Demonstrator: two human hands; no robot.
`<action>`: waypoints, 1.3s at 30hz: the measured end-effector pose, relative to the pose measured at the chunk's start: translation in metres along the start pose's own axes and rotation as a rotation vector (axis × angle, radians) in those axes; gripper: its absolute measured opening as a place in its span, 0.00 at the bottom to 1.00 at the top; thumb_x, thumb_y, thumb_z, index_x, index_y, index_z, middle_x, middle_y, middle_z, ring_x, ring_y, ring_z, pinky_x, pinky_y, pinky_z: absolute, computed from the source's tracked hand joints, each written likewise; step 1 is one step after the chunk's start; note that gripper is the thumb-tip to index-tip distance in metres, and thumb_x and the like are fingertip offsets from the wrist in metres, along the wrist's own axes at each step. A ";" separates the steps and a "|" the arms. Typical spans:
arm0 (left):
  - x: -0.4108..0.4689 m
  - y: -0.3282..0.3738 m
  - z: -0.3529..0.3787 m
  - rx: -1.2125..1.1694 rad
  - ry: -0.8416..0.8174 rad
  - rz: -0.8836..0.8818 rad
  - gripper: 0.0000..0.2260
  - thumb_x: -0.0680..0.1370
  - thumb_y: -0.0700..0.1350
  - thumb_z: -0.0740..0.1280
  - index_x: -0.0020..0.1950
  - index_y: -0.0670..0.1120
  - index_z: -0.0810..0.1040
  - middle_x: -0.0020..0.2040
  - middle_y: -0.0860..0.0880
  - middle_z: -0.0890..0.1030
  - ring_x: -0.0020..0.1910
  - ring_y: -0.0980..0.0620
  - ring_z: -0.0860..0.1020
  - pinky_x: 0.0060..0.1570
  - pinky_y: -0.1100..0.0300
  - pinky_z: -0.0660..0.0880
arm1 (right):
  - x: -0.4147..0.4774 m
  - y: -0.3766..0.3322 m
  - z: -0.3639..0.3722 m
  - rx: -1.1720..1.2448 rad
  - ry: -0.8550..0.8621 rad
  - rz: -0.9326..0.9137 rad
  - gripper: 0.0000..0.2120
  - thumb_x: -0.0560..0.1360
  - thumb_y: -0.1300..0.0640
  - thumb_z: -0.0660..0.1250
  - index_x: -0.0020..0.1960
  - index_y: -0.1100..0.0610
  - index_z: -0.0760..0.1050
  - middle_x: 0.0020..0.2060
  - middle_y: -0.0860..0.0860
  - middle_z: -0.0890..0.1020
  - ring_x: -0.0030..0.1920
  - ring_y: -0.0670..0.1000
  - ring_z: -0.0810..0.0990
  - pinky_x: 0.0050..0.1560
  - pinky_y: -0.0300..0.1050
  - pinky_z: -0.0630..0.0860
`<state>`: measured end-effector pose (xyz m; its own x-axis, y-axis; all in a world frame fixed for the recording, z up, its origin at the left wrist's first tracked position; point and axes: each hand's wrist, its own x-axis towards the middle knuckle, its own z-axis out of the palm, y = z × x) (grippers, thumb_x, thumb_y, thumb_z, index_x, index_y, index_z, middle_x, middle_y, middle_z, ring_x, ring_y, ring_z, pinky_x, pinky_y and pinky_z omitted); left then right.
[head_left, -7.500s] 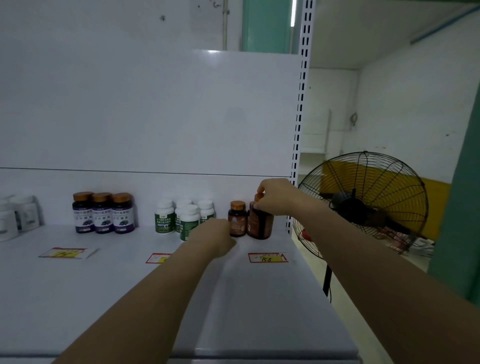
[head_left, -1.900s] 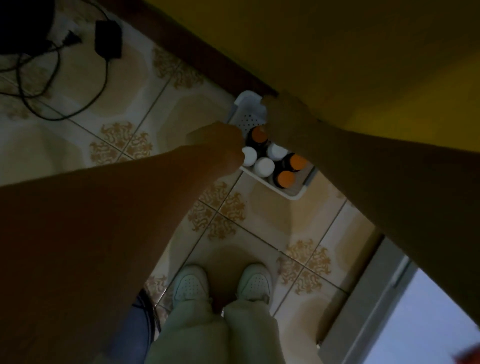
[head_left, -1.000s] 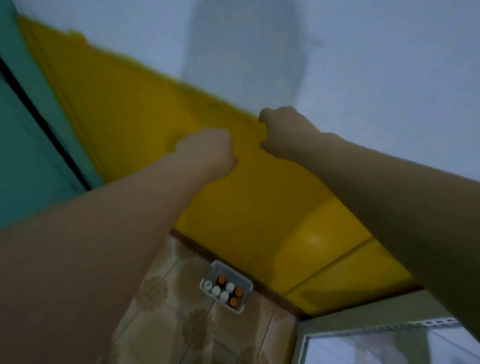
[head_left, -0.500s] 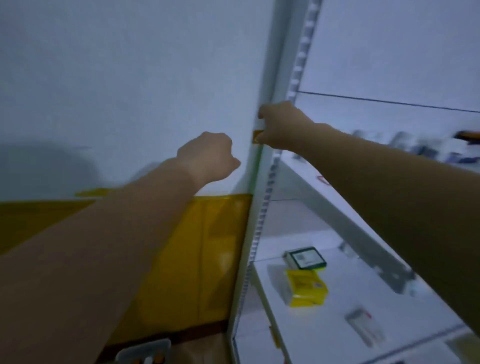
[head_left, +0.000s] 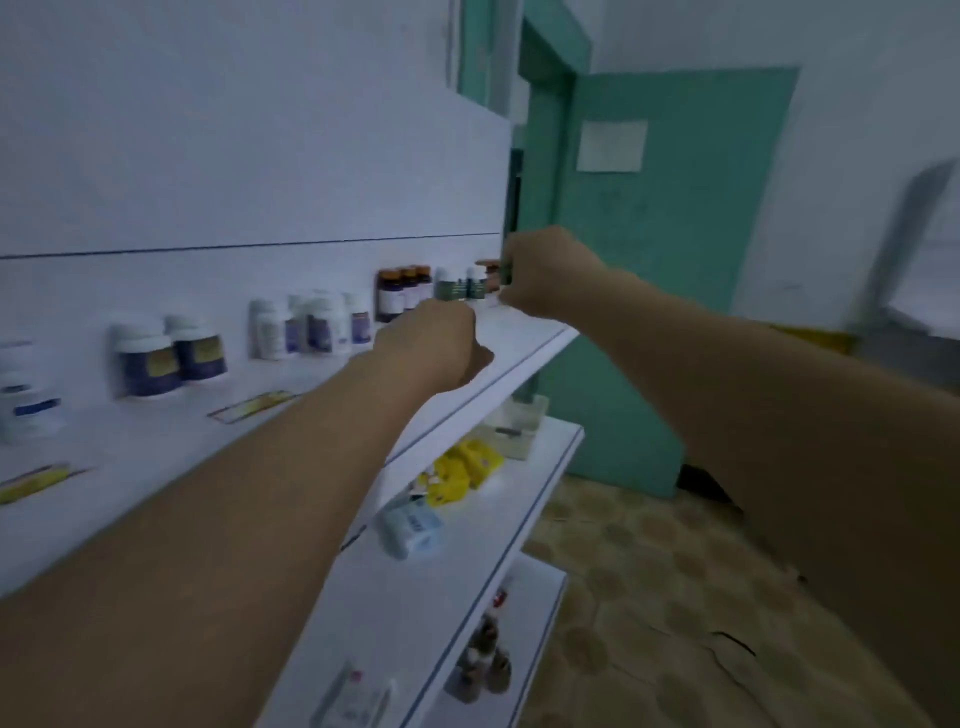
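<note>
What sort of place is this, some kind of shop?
Probably a small pharmacy: white shelves hold rows of pill bottles, price tags lie in front of them, and yellow packets sit on the shelf below.

A white top shelf (head_left: 524, 353) runs from near left to far right, with blurred bottles along its back wall. On it stand white ones (head_left: 26, 400) at the near left, then dark blue white-capped bottles (head_left: 171, 353), white purple-labelled bottles (head_left: 311, 327), dark orange-capped bottles (head_left: 400, 291) and green-labelled bottles (head_left: 457, 286) farthest along. Yellow price tags (head_left: 254, 405) lie near its front edge. On the middle shelf (head_left: 550, 467) lie yellow packs (head_left: 462, 467), with a pale blue box (head_left: 410, 525) nearer. The bottom shelf (head_left: 540, 587) holds small dark bottles (head_left: 483, 665) and a white box (head_left: 353, 701). Far right, a teal door (head_left: 675, 260) bearing a paper sheet (head_left: 612, 144) stands over a patterned tile floor (head_left: 649, 597).
</note>
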<state>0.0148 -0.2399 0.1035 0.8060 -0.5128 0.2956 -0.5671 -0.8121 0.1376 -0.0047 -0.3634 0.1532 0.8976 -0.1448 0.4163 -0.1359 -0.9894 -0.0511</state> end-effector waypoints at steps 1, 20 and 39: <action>0.017 0.025 0.012 -0.029 -0.020 0.034 0.14 0.79 0.53 0.61 0.56 0.44 0.76 0.55 0.44 0.77 0.47 0.47 0.72 0.44 0.58 0.69 | 0.001 0.031 0.000 -0.023 -0.003 0.041 0.16 0.75 0.61 0.61 0.62 0.60 0.72 0.57 0.57 0.77 0.53 0.57 0.77 0.48 0.44 0.74; 0.314 0.276 0.175 -0.152 -0.164 0.402 0.15 0.79 0.52 0.62 0.58 0.42 0.75 0.56 0.42 0.77 0.52 0.42 0.76 0.44 0.57 0.70 | 0.095 0.408 0.073 -0.153 -0.063 0.541 0.16 0.77 0.61 0.60 0.65 0.59 0.69 0.54 0.57 0.76 0.45 0.55 0.77 0.40 0.45 0.76; 0.633 0.338 0.291 -0.152 -0.122 0.176 0.13 0.78 0.51 0.62 0.56 0.42 0.75 0.54 0.43 0.77 0.50 0.43 0.76 0.42 0.58 0.69 | 0.372 0.633 0.203 -0.088 -0.107 0.355 0.17 0.76 0.59 0.63 0.64 0.57 0.70 0.58 0.56 0.76 0.55 0.57 0.77 0.47 0.45 0.73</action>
<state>0.3828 -0.9198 0.0615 0.7016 -0.6802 0.2123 -0.7122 -0.6607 0.2371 0.3281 -1.0461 0.0914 0.8265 -0.4831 0.2889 -0.4773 -0.8735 -0.0953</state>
